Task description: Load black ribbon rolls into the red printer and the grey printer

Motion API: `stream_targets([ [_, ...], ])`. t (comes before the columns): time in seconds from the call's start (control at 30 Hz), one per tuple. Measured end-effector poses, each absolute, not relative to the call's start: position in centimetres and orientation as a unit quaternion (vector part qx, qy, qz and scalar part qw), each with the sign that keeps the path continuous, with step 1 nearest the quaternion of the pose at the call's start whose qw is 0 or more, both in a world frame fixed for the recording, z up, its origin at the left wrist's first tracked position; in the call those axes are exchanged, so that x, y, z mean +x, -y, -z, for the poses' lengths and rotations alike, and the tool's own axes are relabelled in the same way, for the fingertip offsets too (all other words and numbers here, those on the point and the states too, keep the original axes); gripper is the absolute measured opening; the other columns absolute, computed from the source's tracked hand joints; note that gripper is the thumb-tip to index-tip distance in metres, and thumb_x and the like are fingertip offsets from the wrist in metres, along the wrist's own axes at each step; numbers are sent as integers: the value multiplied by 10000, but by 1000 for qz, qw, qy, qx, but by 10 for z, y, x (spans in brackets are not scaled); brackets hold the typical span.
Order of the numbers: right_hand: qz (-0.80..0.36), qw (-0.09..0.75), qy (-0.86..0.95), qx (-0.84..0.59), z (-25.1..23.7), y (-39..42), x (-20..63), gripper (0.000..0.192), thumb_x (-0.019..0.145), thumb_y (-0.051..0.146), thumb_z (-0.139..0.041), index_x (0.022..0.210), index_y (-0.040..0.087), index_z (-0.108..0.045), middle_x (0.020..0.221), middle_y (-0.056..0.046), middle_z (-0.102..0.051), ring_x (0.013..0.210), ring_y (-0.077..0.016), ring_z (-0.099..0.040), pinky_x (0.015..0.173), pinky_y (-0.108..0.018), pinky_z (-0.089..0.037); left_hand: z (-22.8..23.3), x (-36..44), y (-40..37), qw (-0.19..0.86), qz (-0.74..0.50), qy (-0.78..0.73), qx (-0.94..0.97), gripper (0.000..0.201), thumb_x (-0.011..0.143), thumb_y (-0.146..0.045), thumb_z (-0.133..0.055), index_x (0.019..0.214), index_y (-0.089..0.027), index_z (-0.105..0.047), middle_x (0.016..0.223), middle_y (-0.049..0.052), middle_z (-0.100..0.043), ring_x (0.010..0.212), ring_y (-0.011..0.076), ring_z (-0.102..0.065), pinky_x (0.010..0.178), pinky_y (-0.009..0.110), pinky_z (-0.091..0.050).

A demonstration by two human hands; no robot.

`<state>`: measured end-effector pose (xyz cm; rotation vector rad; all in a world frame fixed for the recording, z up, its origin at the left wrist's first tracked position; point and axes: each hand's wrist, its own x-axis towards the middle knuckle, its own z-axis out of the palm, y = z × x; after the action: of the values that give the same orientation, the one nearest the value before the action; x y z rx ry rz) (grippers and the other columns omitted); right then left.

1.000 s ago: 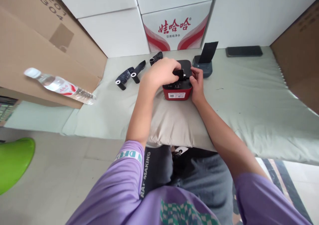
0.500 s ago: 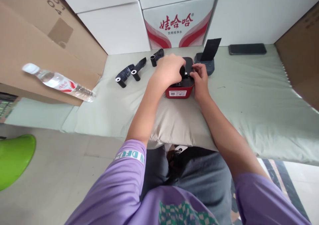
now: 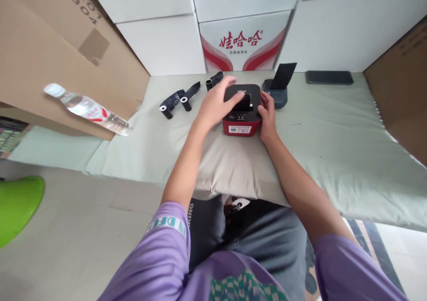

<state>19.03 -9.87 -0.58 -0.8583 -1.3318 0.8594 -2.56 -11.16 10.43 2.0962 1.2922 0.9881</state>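
A small red and black label printer [image 3: 242, 129] sits on the covered bench in front of me. Its black top has an oblong opening with something dark in it, partly behind my thumb. My left hand [image 3: 216, 102] is over the printer's left side, fingers apart and thumb stretched towards the opening. Against the right side of the printer, my right hand [image 3: 267, 116] grips its edge with bent fingers. Just behind that hand stands a dark blue device [image 3: 279, 98] with a black strip [image 3: 283, 75] rising from it.
Several black rolls with loose film [image 3: 185, 102] lie left of the printer. A dark phone [image 3: 329, 77] lies at the back right. A water bottle [image 3: 90, 110] lies slanted by a cardboard box [image 3: 110, 65]. White cartons [image 3: 245, 47] line the back. A green stool [image 3: 20, 207] stands lower left.
My left hand has drawn back left from the printer's opening and its fingers have spread, uncovering more of the top. My right hand stays at the printer's right side. The view has shifted slightly.
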Motion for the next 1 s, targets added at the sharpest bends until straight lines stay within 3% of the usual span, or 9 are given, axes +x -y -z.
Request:
stream_targets([
  [0.07, -383, 554, 637, -376, -1, 107, 196, 1191, 708, 958, -705, 1668, 351, -345, 1782, -84, -403, 1688, -351, -355, 1404, -598, -284, -68, -37, 113, 328, -422, -439, 722, 793, 1002, -740, -597, 1664, -356, -389, 1726, 95, -490, 1657, 342, -400, 1329, 562, -355],
  [0.13, -382, 485, 688, -382, -9, 120, 199, 1459, 600, 916, -840, 1749, 325, -164, 1823, -123, -325, 1696, -387, -334, 1388, -640, -287, -35, -41, 117, 400, -428, -395, 708, 1126, 861, -864, -680, 1737, -317, -232, 1796, 142, -369, 1683, 376, -345, 1346, 569, -339],
  [0.23, -350, 460, 716, -392, -23, 139, 198, 1526, 588, 869, -892, 1763, 268, -127, 1773, -188, -411, 1640, -422, -425, 1345, -658, -357, -9, -35, 125, 404, -448, -367, 708, 1406, 689, -800, -886, 1762, -243, -171, 1774, 188, -393, 1699, 390, -301, 1392, 538, -269],
  [0.37, -254, 476, 720, -435, -37, 134, 193, 1348, 615, 898, -850, 1675, 219, -371, 1668, -220, -534, 1573, -471, -489, 1315, -670, -396, -17, -29, 112, 416, -466, -348, 699, 1377, 676, -732, -932, 1752, -235, -231, 1726, 184, -476, 1641, 384, -421, 1385, 519, -310],
  [0.47, -175, 476, 727, -462, -46, 96, 192, 1243, 647, 880, -843, 1620, 215, -449, 1598, -221, -582, 1530, -486, -514, 1315, -703, -376, -31, -27, 77, 421, -483, -345, 686, 1296, 733, -697, -907, 1755, -272, -233, 1713, 150, -509, 1603, 363, -485, 1364, 502, -359],
  [0.63, -124, 484, 723, -477, -50, 19, 191, 1195, 726, 768, -855, 1668, 221, -364, 1714, -201, -465, 1637, -433, -401, 1381, -649, -303, -36, -13, 8, 433, -533, -330, 648, 1126, 839, -458, -867, 1755, -292, -233, 1664, 124, -569, 1571, 327, -535, 1342, 512, -390],
  [0.73, -149, 488, 712, -482, -39, -5, 192, 1172, 772, 739, -821, 1683, 211, -306, 1734, -212, -445, 1623, -402, -443, 1367, -634, -338, -25, -2, -19, 460, -552, -334, 610, 1131, 815, -382, -861, 1750, -282, -233, 1670, 127, -557, 1575, 322, -531, 1332, 528, -401],
  [1.0, -203, 500, 685, -490, -6, -6, 187, 1136, 787, 673, -817, 1681, 207, -293, 1717, -226, -480, 1592, -367, -503, 1354, -597, -374, 4, 0, -38, 474, -554, -332, 599, 1194, 700, -387, -919, 1723, -300, -309, 1707, 113, -515, 1601, 340, -491, 1335, 525, -400],
])
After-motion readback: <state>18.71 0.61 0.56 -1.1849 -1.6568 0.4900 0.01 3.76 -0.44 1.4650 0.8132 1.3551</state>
